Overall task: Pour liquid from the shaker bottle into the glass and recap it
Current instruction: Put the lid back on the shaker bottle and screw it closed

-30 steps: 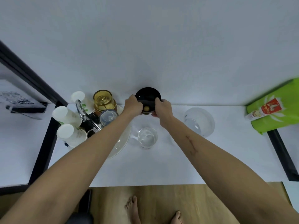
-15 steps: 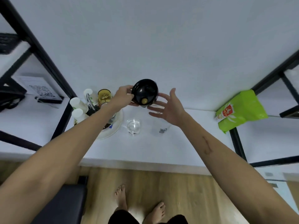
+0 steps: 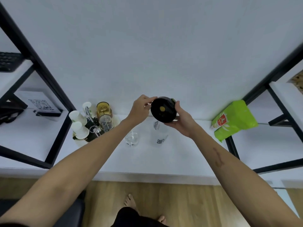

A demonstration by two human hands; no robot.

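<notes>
Both my hands hold a round black cap (image 3: 163,111) with a yellow dot in its middle, up in the air over the white table (image 3: 164,161). My left hand (image 3: 141,108) pinches its left rim. My right hand (image 3: 180,122) cups it from the right and below. Under the cap the clear shaker bottle (image 3: 159,134) with dark lettering stands uncapped on the table. A small clear glass (image 3: 131,139) sits just left of the bottle.
At the left a tray (image 3: 78,141) carries white paper cups (image 3: 77,117), an amber jar (image 3: 104,109) and a clear glass jar. A green bag (image 3: 232,121) lies at the right. Black shelf frames (image 3: 54,89) flank the table on both sides. My bare feet show below.
The cap came off the bottle in my left hand and moved right. My right hand, spread open half a second ago, now cups the cap. The view has pulled back.
</notes>
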